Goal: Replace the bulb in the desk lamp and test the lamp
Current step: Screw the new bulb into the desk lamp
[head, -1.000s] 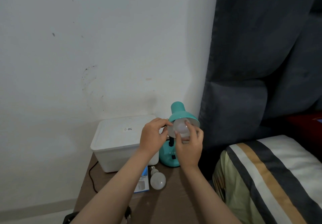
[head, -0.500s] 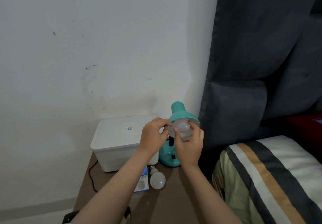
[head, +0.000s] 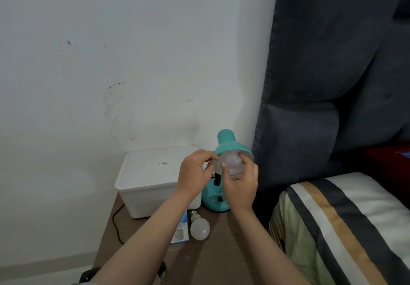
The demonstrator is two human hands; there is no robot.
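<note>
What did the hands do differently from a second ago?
Very little. The right hand shifted its fingertips round the bulb inside the teal lamp shade, as if turning it. The left hand kept pinching the shade's rim. The spare bulb, white box and lamp base stayed put.

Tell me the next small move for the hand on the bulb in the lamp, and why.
Probably another twist of the bulb by the right hand: its fingers grip the bulb inside the teal shade, which the left hand pinches at the rim, and the bulb is unlit. Whether it is fully seated cannot be seen.
</note>
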